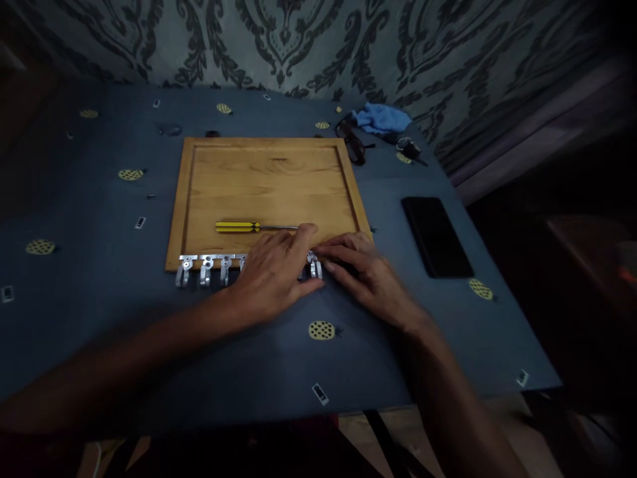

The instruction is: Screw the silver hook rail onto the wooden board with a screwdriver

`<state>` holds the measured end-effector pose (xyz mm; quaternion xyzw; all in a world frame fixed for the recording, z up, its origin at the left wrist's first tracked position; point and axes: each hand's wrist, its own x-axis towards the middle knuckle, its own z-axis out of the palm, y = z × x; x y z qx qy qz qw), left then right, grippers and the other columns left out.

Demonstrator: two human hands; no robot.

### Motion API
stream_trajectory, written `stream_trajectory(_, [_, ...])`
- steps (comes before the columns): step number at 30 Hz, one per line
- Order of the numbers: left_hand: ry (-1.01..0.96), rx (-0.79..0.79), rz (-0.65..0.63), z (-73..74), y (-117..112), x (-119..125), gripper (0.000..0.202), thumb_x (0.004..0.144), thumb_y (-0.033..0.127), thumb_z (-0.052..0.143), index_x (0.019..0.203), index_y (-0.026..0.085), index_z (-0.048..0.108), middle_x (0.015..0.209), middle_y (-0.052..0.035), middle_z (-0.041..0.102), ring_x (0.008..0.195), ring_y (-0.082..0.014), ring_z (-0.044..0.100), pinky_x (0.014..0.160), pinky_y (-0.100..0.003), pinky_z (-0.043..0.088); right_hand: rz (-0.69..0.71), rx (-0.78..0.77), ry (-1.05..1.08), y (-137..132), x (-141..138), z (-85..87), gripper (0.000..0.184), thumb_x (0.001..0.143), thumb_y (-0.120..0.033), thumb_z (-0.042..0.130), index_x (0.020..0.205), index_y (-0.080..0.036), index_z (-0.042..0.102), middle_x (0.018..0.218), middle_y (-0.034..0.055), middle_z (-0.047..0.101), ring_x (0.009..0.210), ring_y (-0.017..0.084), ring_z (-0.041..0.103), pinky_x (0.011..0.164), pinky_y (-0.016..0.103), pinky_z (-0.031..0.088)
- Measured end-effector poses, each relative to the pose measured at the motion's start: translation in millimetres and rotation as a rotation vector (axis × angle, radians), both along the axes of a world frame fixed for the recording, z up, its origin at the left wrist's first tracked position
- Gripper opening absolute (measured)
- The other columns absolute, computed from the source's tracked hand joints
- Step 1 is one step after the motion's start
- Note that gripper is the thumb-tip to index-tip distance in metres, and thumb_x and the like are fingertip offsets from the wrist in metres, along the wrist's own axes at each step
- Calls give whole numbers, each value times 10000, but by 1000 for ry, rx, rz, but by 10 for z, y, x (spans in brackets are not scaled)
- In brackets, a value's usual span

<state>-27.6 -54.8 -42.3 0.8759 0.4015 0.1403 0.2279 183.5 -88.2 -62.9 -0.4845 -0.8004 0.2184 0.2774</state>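
Note:
A metal hook rail (206, 259) with several hooks lies along the near edge of a framed wooden board (269, 176). My left hand (271, 275) reaches over the rail, its index finger on the board and its thumb beside the hooks; the palm hides the rail's middle. At the rail's right end, by the last hook (314, 265), my right hand (368, 272) has its fingertips drawn together. Whatever may be between them is hidden. Just above the rail, a screwdriver (237, 227) with a yellow handle rests on the board, its shaft tip near my left index finger.
A black phone (438, 236) lies right of the board. Sunglasses (355, 146), a blue cloth (382, 118) and keys (409, 147) are at the back right. A small screw-like piece (150, 196) lies to the left. The table (164, 372) meets a patterned wall covering behind.

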Motion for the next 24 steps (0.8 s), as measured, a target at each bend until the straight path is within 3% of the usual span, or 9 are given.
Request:
stream_trajectory(6, [14, -2, -11, 1, 0, 7, 655, 890, 338, 780, 1391, 132, 413, 1247, -148, 717, 1188, -342, 668, 1005, -508, 515, -25, -4, 16, 53, 8, -61, 293, 986, -459, 631, 1147, -260, 774, 1051, 93, 733, 1012, 274, 665, 908, 462, 538])
stream_trajectory(18, [5, 30, -22, -13, 2, 5, 548, 893, 318, 768, 1303, 162, 439, 1186, -129, 732, 1162, -332, 676, 973, -481, 508, -103, 42, 26, 45, -63, -83, 210, 978, -375, 645, 1065, -264, 801, 964, 79, 739, 946, 261, 677, 860, 441, 553])
stream_trajectory(24, [42, 7, -26, 5, 0, -3, 587, 899, 326, 776, 1331, 135, 427, 1224, -138, 719, 1204, -342, 657, 999, -481, 496, -93, 15, 44, 46, -48, -94, 218, 970, -382, 662, 1077, -243, 793, 1000, 88, 750, 973, 263, 682, 883, 446, 547])
